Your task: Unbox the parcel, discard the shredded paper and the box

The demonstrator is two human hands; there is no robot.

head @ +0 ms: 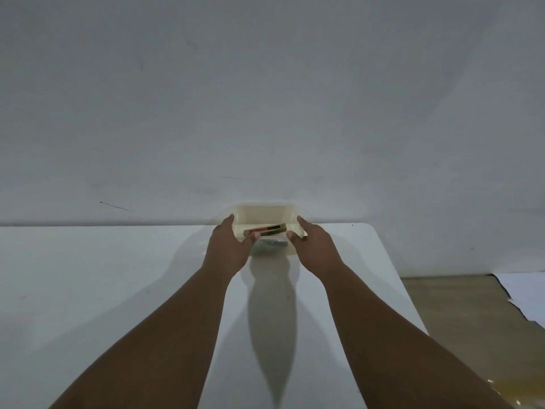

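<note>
A small cream open-topped container point(265, 212) stands at the far edge of the white table point(103, 276), against the wall. My left hand point(228, 246) grips its left side and my right hand point(314, 246) grips its right side, thumbs over the near rim. Inside lies a flat rectangular item point(267, 229) with a gold edge and a red patch, tilted. Under it something grey point(272, 242) shows through the container's front. No shredded paper or cardboard box is visible.
A plain grey wall point(265, 98) rises right behind the table. The table's right edge runs diagonally down to the lower right. Beyond it lie a brownish floor point(472, 320) and a white sheet point(528, 293).
</note>
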